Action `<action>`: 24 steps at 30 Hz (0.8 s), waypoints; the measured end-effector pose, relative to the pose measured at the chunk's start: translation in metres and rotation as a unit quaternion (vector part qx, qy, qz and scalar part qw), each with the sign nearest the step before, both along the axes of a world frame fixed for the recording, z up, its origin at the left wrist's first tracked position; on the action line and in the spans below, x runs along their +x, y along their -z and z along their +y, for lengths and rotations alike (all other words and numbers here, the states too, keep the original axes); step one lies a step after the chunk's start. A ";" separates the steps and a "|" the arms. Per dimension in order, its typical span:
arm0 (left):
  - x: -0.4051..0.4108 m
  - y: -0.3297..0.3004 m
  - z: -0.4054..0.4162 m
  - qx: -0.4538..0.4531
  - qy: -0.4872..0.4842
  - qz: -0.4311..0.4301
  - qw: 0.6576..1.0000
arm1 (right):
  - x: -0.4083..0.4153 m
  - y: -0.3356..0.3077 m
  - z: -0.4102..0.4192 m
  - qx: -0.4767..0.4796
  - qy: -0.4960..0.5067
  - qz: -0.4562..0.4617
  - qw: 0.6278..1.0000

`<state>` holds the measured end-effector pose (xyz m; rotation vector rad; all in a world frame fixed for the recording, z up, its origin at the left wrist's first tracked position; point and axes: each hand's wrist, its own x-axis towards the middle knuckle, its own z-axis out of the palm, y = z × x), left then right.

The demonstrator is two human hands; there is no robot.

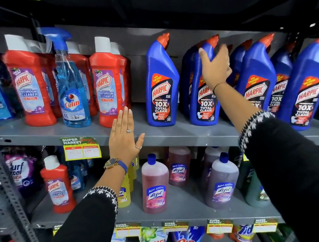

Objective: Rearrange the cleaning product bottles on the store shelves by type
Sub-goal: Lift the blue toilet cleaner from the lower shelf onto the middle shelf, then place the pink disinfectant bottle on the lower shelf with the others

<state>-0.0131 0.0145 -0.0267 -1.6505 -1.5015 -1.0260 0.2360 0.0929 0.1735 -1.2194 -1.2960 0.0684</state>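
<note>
On the upper shelf (pixel 174 133) stand red Harpic bathroom cleaner bottles (pixel 31 84) at the left, with a blue Colin spray bottle (pixel 72 91) among them. Blue Harpic toilet cleaner bottles fill the right side. One blue bottle (pixel 160 84) stands alone in a gap. My right hand (pixel 216 67) is wrapped around the neck of a second blue Harpic bottle (pixel 203 104), which stands upright on the shelf. My left hand (pixel 124 139) is flat and open with fingers together, in front of the shelf edge beside a red Harpic bottle (pixel 107 83), holding nothing.
The lower shelf holds a small red Harpic bottle (pixel 58 183), pink Lizol bottles (pixel 155 185), yellow bottles (pixel 124 192), a Surf Excel pouch (pixel 20 172) and a green bottle (pixel 255 188). Detergent packs (pixel 154 239) sit below. A metal upright (pixel 10 197) is at the left.
</note>
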 end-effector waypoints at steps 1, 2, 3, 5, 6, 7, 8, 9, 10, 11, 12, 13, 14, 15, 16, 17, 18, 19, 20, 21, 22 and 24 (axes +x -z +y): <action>0.000 0.000 0.001 0.001 0.001 0.000 1.000 | -0.007 0.015 -0.009 0.038 -0.003 0.009 0.999; 0.000 0.000 0.001 0.002 0.001 0.000 1.000 | -0.015 0.033 -0.019 0.073 -0.012 0.010 0.997; 0.000 0.000 0.001 0.003 0.001 0.002 1.000 | -0.025 0.052 -0.032 0.104 -0.029 0.003 0.994; 0.000 0.000 0.001 0.006 0.001 0.004 1.000 | -0.048 0.097 -0.061 0.149 -0.077 -0.032 0.985; -0.001 0.001 0.001 0.007 0.001 0.005 1.000 | -0.059 0.121 -0.075 0.168 -0.106 -0.054 0.979; -0.001 0.001 0.001 0.007 0.001 0.006 1.000 | -0.069 0.146 -0.089 0.188 -0.138 -0.081 0.969; -0.001 0.001 0.001 0.007 0.003 0.007 1.000 | -0.076 0.171 -0.100 0.211 -0.168 -0.115 0.956; -0.002 0.001 0.002 0.007 0.005 0.007 1.000 | -0.082 0.198 -0.107 0.228 -0.193 -0.153 0.942; -0.002 0.001 0.002 0.008 0.008 0.005 1.000 | -0.087 0.223 -0.111 0.228 -0.213 -0.187 0.931; -0.002 0.001 0.002 0.009 0.010 0.004 1.000 | -0.091 0.246 -0.113 0.201 -0.231 -0.211 0.928; -0.003 0.001 0.002 0.011 0.011 0.004 1.000 | -0.093 0.266 -0.112 0.148 -0.246 -0.216 0.933; -0.002 0.001 0.002 0.012 0.012 0.006 1.000 | -0.095 0.282 -0.109 0.086 -0.251 -0.204 0.942; -0.003 0.002 0.002 0.012 0.011 0.007 1.000 | -0.097 0.293 -0.103 0.020 -0.244 -0.182 0.952; -0.002 0.002 0.002 0.012 0.010 0.008 1.000 | -0.098 0.300 -0.096 -0.045 -0.227 -0.160 0.960; -0.002 0.002 0.003 0.014 0.008 0.009 1.000 | -0.100 0.304 -0.087 -0.109 -0.205 -0.140 0.963; -0.003 0.002 0.003 0.016 0.007 0.011 1.000 | -0.102 0.305 -0.078 -0.172 -0.184 -0.128 0.959; -0.003 0.002 0.003 0.017 0.007 0.013 1.000 | -0.105 0.306 -0.069 -0.234 -0.169 -0.122 0.949; -0.003 0.002 0.003 0.018 0.007 0.015 1.000 | -0.108 0.307 -0.060 -0.290 -0.164 -0.123 0.935; -0.003 0.002 0.004 0.019 0.008 0.015 1.000 | -0.112 0.307 -0.053 -0.331 -0.164 -0.125 0.921; -0.003 0.002 0.004 0.021 0.009 0.014 1.000 | -0.115 0.308 -0.047 -0.350 -0.167 -0.130 0.913; -0.003 0.002 0.004 0.023 0.009 0.013 1.000 | -0.117 0.310 -0.041 -0.354 -0.167 -0.135 0.910; -0.003 0.002 0.005 0.022 0.007 0.015 1.000 | -0.118 0.312 -0.033 -0.352 -0.175 -0.159 0.906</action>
